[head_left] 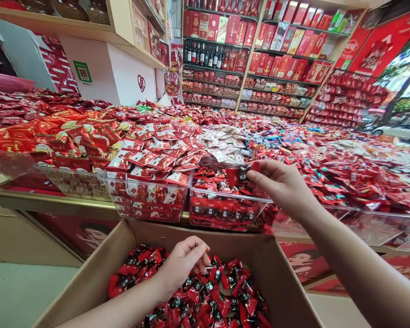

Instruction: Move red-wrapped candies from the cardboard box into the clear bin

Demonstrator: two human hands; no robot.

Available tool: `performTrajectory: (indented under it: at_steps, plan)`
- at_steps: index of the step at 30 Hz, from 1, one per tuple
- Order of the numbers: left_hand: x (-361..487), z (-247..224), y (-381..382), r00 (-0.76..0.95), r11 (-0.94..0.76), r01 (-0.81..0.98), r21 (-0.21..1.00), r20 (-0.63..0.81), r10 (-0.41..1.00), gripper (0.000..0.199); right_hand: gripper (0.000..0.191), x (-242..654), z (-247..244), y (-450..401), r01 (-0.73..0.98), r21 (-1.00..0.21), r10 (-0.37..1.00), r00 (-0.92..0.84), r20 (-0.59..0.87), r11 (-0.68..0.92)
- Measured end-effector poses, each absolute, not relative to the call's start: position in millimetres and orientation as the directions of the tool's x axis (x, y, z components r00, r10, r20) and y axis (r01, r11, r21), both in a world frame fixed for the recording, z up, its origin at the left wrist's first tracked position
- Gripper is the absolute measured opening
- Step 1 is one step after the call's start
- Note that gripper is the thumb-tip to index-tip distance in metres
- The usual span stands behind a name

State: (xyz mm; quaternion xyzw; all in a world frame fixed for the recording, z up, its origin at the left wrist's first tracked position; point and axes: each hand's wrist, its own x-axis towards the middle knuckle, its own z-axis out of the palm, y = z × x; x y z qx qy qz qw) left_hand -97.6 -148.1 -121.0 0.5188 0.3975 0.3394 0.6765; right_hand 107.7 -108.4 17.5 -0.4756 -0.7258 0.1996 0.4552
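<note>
My right hand (276, 184) pinches a red-and-black wrapped candy (238, 176) between thumb and fingers. It holds it just above a clear plastic bin (225, 196), where matching candies stand in a row along the front wall and lie loose behind. Lower down, my left hand (189, 258) is inside an open cardboard box (256, 248), its fingers curled together over a heap of the same candies (194, 296). Whatever those fingers grip, if anything, is hidden.
To the left, another clear bin (146, 187) is piled with red-and-white packets. White packets (223, 141) rise behind the candy bin, and heaps of red sweets (355, 168) spread rightward. Shelves (249, 59) with boxes and bottles line the back. A gold-edged counter (68, 203) supports the bins.
</note>
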Motion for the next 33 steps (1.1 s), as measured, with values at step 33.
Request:
performTrajectory:
  at_steps: [33]
  plan:
    - [-107.4, -100.0, -158.5, 0.551, -0.336, 0.204, 0.919, 0.177, 0.816, 0.026, 0.021, 48.7, -40.1, -173.6, 0.499, -0.737, 0.826, -0.546, 0.141, 0.455]
